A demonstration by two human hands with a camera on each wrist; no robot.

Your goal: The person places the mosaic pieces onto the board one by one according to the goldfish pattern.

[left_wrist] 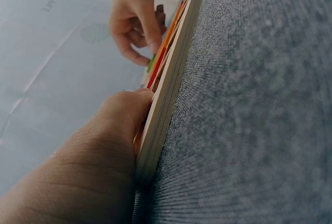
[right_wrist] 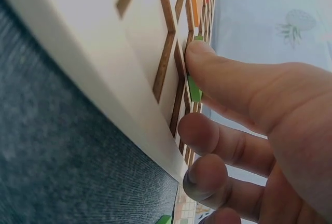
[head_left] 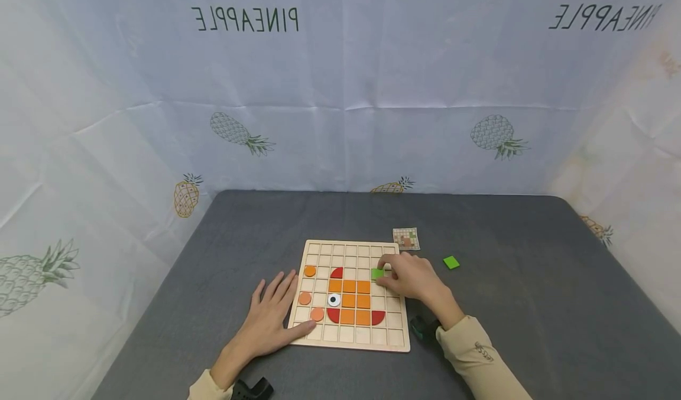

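Note:
A wooden grid board (head_left: 378,334) lies on the dark table, its cells bounded by raised ridges. My right hand (head_left: 414,276) pinches a green square tile (head_left: 376,274) between thumb and forefinger over the board's right side; in the right wrist view the tile (right_wrist: 195,86) sits close against the ridges. My left hand (head_left: 268,319) rests along the board's left side with fingers spread and the thumb on the near left edge. On the grid are several orange squares (head_left: 349,301), a round eye tile (head_left: 334,299), red quarter-circles (head_left: 378,317) and orange discs (head_left: 310,270).
Another green square tile (head_left: 451,262) lies on the table to the right of the board. A small pattern card (head_left: 406,238) lies by the board's far right corner. Pineapple-print cloth (head_left: 340,146) hangs behind the table (head_left: 505,305) and at its sides.

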